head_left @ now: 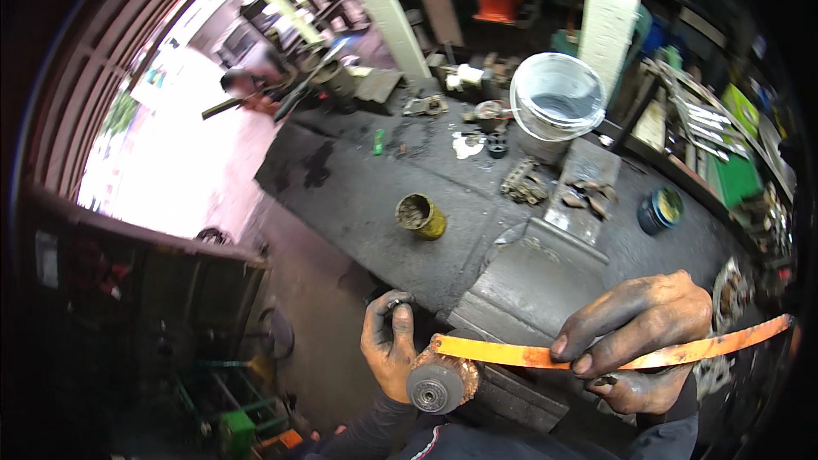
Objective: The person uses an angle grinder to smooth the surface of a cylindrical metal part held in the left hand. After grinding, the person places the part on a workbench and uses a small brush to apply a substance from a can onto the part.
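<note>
Pinched between the thumb and fingers of my right hand (643, 341) is a long, thin orange strip (494, 353), which looks like a hacksaw blade. Its left end reaches the rim of a round metal part (436, 385) with a dark hub and a rough, copper-coloured edge. My left hand (390, 353) is closed, thumb and forefinger bent, with the round part against its palm side. The lower fingers are hidden behind that part. Both hands are blackened with grime.
Ahead is a dark workbench (341, 204) with a grimy yellow can (421, 217). Behind stands a white bucket (558, 98); a blue jar (660, 209) is at right. A large metal block (528, 281) lies just beyond my hands. Another person (256, 77) is at the far left.
</note>
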Motion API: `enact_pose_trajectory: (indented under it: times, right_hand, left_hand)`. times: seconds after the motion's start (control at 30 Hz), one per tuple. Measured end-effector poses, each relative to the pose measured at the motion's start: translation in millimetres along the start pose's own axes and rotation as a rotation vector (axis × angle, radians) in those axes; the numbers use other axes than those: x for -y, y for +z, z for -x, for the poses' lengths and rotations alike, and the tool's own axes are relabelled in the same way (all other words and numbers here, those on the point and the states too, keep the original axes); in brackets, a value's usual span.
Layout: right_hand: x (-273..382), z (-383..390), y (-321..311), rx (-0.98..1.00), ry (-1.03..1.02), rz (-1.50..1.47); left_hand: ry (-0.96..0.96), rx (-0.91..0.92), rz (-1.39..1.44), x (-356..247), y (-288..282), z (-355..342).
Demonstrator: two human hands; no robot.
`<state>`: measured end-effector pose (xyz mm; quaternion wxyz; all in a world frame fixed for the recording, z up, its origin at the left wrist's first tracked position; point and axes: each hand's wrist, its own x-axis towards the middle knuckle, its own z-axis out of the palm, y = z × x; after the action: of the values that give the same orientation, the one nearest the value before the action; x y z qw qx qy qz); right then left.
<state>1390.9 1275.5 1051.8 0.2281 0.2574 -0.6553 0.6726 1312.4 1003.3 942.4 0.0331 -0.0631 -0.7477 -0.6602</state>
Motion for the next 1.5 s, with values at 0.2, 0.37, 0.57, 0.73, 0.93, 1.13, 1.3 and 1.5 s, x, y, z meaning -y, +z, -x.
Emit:
enact_pose_trajectory:
  times: [0.2, 0.37, 0.57, 0.73, 0.93, 1.13, 1.3, 1.5]
  right_hand:
    - [-16.3, -16.8, -19.2, 0.014, 0.065, -0.214]
    - [-23.2, -21.5, -17.6, -0.016, 0.107, -0.226]
    - [-46.7, -54.6, -46.7, 0.147, 0.035, -0.309]
    - [-150.1, -110.6, -46.8, 0.362, 0.339, 0.280]
    - [-310.8, -132.0, 13.0, 0.764, 0.412, 0.782]
    - [-332.4, -116.6, 34.6, 0.898, 0.432, 0.904]
    - [-344.5, -108.1, 35.6, 0.800, 0.420, 0.941]
    - [-349.2, -108.7, 41.6, 0.717, 0.488, 0.828]
  left_hand:
    - [0.074, -0.228, -0.130, 1.3, 6.4, 16.9]
    - [0.226, -0.243, -0.266, 7.3, 4.5, 13.9]
    - [0.222, -0.309, -0.360, 0.7, 10.5, 12.4]
    - [0.214, -0.336, -0.413, -6.9, 14.2, 12.4]
    - [0.227, -0.383, -0.521, -13.3, 14.3, 13.7]
    - [0.212, -0.412, -0.556, -14.9, 14.9, 14.6]
    - [0.215, -0.422, -0.553, -13.3, 16.3, 14.2]
    - [0.206, -0.420, -0.584, -13.8, 16.1, 15.0]
